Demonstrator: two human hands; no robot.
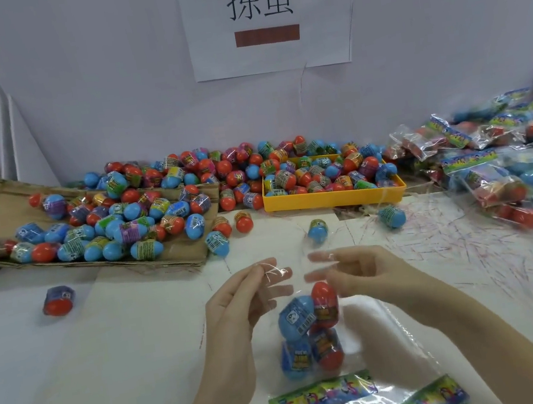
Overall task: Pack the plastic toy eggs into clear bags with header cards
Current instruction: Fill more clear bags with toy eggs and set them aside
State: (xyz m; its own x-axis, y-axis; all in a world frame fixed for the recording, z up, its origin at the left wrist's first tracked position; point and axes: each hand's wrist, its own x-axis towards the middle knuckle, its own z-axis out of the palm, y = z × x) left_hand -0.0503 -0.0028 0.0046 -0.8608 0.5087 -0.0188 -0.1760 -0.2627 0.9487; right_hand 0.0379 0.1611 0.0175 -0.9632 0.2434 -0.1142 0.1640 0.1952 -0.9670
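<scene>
Clear bag hanging upright, mouth up, header card at bottom, four eggs inside; left hand and right hand pinching its mouth apart

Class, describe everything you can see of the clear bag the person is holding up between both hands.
The clear bag is thin, glossy, see-through plastic, held upright above the white table with its mouth at the top. The left hand pinches its upper left edge; the right hand has its fingers at the upper right edge. Inside sit four toy eggs, two blue and two red, each with a printed band, stacked in two rows. The bag's colourful header card lies at its bottom end, near the table.
</scene>
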